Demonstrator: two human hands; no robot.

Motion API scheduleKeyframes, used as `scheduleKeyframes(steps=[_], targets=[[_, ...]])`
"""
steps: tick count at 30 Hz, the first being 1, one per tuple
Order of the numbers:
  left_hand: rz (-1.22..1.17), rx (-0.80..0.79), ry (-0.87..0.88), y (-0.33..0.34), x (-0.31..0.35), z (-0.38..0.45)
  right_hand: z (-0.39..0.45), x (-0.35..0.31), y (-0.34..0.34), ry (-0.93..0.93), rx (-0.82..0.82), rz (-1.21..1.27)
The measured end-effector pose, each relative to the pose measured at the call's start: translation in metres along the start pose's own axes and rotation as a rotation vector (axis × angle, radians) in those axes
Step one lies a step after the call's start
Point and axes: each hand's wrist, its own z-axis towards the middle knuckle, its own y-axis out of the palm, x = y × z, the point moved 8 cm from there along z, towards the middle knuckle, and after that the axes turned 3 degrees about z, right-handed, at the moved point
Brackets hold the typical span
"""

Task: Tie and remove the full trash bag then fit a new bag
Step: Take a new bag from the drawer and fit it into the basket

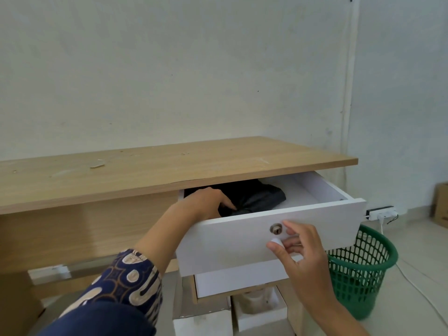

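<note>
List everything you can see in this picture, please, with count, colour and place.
desk: one, light wood, against the wall
drawer: one, white, pulled open under the desk top
lock: one, silver, on the drawer front
black bag: one, black, crumpled in the drawer
basket: one, green mesh, on the floor right of the drawer
power strip: one, white, on the floor by the wall
cardboard box: one, brown, far right
left hand: in the drawer, touching the black bag
right hand: pinching the white knob on the drawer front
</note>
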Motion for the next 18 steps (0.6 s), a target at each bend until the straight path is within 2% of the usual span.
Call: scheduleKeyframes(steps=[6, 12, 15, 18], targets=[[-0.231, 0.213, 0.1, -0.029, 0.003, -0.013, 0.001, -0.003, -0.001, 0.003, 0.007, 0.007], [-0.283, 0.5, 0.131, -0.065, 0.011, -0.039, -0.006, -0.003, 0.003, -0.025, 0.032, 0.007], [-0.395, 0.54, 0.141, -0.066, 0.01, -0.046, -0.011, 0.003, 0.006, -0.028, 0.007, 0.014], [-0.4, 0.564, 0.155, -0.065, 0.009, -0.049, -0.011, 0.004, 0.006, -0.052, 0.005, 0.001]])
